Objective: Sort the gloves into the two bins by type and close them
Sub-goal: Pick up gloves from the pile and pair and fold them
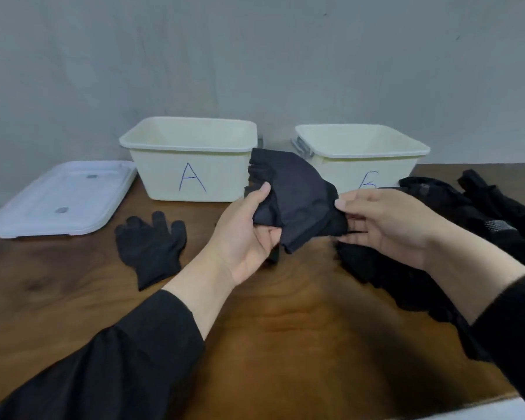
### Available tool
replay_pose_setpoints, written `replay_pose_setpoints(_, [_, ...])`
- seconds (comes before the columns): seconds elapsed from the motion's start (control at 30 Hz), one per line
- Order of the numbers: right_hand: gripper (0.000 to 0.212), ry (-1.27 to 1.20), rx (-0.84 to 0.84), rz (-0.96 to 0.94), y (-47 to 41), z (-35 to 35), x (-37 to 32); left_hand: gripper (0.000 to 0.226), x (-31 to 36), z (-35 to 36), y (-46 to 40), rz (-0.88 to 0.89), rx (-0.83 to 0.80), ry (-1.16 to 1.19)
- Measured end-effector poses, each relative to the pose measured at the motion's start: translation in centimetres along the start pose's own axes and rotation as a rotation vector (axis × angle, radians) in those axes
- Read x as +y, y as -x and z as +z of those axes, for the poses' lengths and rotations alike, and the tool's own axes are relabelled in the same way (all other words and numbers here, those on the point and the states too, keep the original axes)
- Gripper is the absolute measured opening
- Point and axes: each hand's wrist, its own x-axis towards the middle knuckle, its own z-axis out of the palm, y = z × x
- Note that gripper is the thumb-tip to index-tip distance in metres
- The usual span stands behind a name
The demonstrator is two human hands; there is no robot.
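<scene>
1. Spanning the lower frame: wooden table (pixel 270 344), grey wall behind it.
2. Bin A (pixel 191 165), cream, lidless, stands at 11 o'clock from frame centre; bin B (pixel 361 159), also lidless, at 1 o'clock, its letter partly hidden.
3. White lids (pixel 61 198), stacked flat, lie at 9 o'clock, just beside bin A.
4. Glove pile (pixel 437 237), black, lies at 3 o'clock under and behind the right arm.
5. Fingerless glove (pixel 297 201), dark, is held above the table at centre, in front of the gap between bins.
6. Left hand (pixel 246 234) grips its left edge, thumb on top; right hand (pixel 385 225) pinches its right edge.
7. Full-finger glove (pixel 152 247) lies flat at 8 o'clock, fingers toward bin A.
</scene>
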Motion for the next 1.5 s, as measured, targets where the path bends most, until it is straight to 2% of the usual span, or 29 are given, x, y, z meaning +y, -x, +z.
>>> replay_pose_setpoints(0.13, [0.011, -0.049, 0.053, -0.009, -1.5, 3.2, -0.1, 0.031, 2.8, -3.5, 0.4, 0.094, 0.097, -0.194])
replay_pose_setpoints(0.3, [0.012, -0.139, 0.065, -0.014, -3.4, 6.4, -0.1, 0.019, 5.4, -5.6, 0.6, 0.079, 0.145, -0.439])
replay_pose_setpoints(0.4, [0.038, -0.171, 0.027, 0.013, -4.3, 7.0, -0.2, 0.017, 6.4, -6.6, -0.2, 0.070, 0.173, -0.549])
replay_pose_setpoints(0.5, [0.033, -0.124, -0.010, 0.007, -5.0, 7.5, -0.5, 0.021, 7.4, -6.7, -1.1, 0.065, 0.214, -0.450])
replay_pose_setpoints(0.6, [0.036, -0.253, 0.120, -0.028, -6.0, 7.5, -0.4, 0.036, 8.5, -6.8, -1.9, 0.073, 0.164, -0.114])
replay_pose_setpoints(0.63, [0.035, -0.273, 0.151, -0.019, -6.3, 7.7, -0.2, 0.040, 8.7, -7.2, -2.2, 0.092, 0.183, -0.118])
replay_pose_setpoints(0.7, [0.030, -0.155, 0.193, 0.033, -6.4, 8.4, 1.1, 0.041, 8.5, -8.0, -2.4, 0.153, 0.310, -0.396])
replay_pose_setpoints(0.77, [0.026, 0.253, 0.229, 0.046, -6.2, 9.1, 3.4, 0.032, 7.6, -9.3, -1.7, 0.247, 0.448, -0.811])
replay_pose_setpoints(0.8, [0.026, 0.487, 0.243, 0.029, -6.1, 9.4, 4.7, 0.029, 7.0, -10.2, -1.2, 0.292, 0.465, -1.014])
replay_pose_setpoints(0.87, [0.030, 0.821, 0.296, -0.029, -5.7, 9.7, 7.0, 0.027, 5.9, -12.0, 0.0, 0.332, 0.385, -1.397])
replay_pose_setpoints(0.93, [0.035, 0.921, 0.402, -0.142, -5.5, 9.8, 8.3, 0.031, 5.3, -13.4, 0.7, 0.336, 0.260, -1.658])
replay_pose_setpoints(1.0, [0.042, 0.859, 0.437, -0.223, -5.4, 9.8, 8.7, 0.039, 5.3, -13.9, 1.0, 0.315, 0.175, -1.732])
replay_pose_setpoints(1.1, [0.055, 0.835, 0.359, -0.208, -5.4, 10.1, 8.6, 0.051, 4.9, -13.2, 0.8, 0.320, 0.096, -1.828])
replay_pose_setpoints(1.27, [0.052, 0.954, 0.237, -0.222, -5.8, 11.7, 9.1, 0.060, 4.0, -13.5, 0.4, 0.190, 0.040, -2.061])
replay_pose_setpoints(1.5, [0.053, 1.010, 0.201, -0.224, -6.7, 14.3, 8.8, 0.072, 5.4, -16.3, 2.1, 0.094, 0.025, -2.128])
